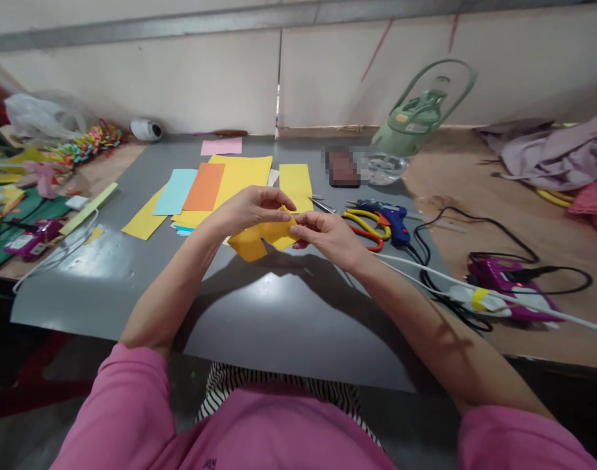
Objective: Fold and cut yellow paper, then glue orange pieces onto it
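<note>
A folded piece of yellow paper [252, 243] with a notch in its lower edge is held up above the grey mat. My left hand [254, 210] grips its top from the left, thumb and fingers closed. From the right, my right hand [328, 236] pinches the paper's other end, close to my left fingertips. Just behind lie an orange paper sheet [204, 187], a light blue sheet [175, 192] and larger yellow sheets [244, 176]. Scissors with yellow and orange handles [370, 225] rest right of my right hand, beside a blue glue gun [394, 219].
The grey mat [107, 281] covers the table. A green-lidded water bottle [401, 137] and a dark phone-like object [343, 170] stand at the back right. Cables run to purple power strips [509, 287] on the right. Colourful craft pieces [85, 147] crowd the far left.
</note>
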Demonstrator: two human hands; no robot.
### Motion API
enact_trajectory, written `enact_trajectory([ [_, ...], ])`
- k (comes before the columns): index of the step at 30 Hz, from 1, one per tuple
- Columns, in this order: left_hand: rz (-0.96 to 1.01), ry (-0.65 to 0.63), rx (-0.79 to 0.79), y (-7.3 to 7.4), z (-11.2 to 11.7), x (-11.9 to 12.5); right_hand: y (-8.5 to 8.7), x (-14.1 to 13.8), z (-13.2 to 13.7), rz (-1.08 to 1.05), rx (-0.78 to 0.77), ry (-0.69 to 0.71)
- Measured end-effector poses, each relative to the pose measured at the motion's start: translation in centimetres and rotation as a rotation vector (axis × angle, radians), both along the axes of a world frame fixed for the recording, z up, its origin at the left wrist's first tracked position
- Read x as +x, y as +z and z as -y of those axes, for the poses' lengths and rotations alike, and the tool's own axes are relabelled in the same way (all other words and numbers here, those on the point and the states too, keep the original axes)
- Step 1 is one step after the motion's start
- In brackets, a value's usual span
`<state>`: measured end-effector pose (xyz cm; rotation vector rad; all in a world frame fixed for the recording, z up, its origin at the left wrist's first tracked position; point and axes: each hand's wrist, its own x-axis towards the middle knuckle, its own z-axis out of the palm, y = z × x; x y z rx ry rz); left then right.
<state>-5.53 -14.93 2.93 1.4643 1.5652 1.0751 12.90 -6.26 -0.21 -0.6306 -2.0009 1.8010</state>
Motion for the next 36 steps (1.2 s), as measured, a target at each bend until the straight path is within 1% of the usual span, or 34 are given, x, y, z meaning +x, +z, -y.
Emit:
enact_trajectory([
  [5, 0.056, 0.016, -0.022, -0.1, 0.1, -0.2, -0.1, 0.1, 0.1, -0.003, 0.009, 0.016],
  [10, 0.049, 0.06, -0.019, -0.2, 0.2, -0.1, 0.1, 0.2, 0.2, 0.018, 0.027, 0.019],
  [15, 0.03, 0.075, -0.041, 0.0, 0.5, -0.2, 0.0, 0.2, 0.4, 0.051, 0.106, 0.027],
  [17, -0.003, 0.083, -0.067, 0.0, 0.5, -0.2, 0.0, 0.2, 0.6, 0.089, 0.2, 0.025],
  [21, -0.057, 0.076, -0.097, -0.1, 0.3, 0.1, 0.0, 0.2, 0.8, 0.173, 0.506, -0.046],
  [22, -0.055, 0.069, -0.105, -0.1, 0.2, 0.1, 0.0, 0.3, 0.8, 0.175, 0.535, -0.057],
  [23, -0.048, 0.066, -0.115, -0.1, 0.1, 0.0, -0.1, 0.3, 0.9, 0.164, 0.523, -0.056],
  [24, -0.034, 0.073, -0.124, 0.0, 0.1, -0.2, -0.2, 0.3, 0.9, 0.148, 0.474, -0.036],
  [26, 0.014, 0.111, -0.13, 0.3, 0.1, -0.9, -0.5, 0.4, 1.1, 0.134, 0.326, 0.032],
  [28, 0.051, 0.179, -0.101, 0.9, 0.4, -1.8, -1.0, 0.3, 1.3, 0.148, 0.186, 0.09],
  [30, 0.045, 0.222, -0.061, 1.3, 0.9, -2.4, -1.3, 0.2, 1.5, 0.146, 0.081, 0.096],
  [33, -0.016, 0.174, -0.084, 1.3, 1.2, -2.1, -1.4, 0.1, 1.6, 0.09, -0.016, 0.039],
  [35, -0.049, 0.116, -0.13, 0.9, 0.9, -1.4, -1.3, 0.0, 1.5, 0.08, -0.027, 0.013],
  [36, -0.057, 0.108, -0.141, 0.6, 0.7, -1.1, -1.2, 0.0, 1.4, 0.088, -0.021, 0.01],
])
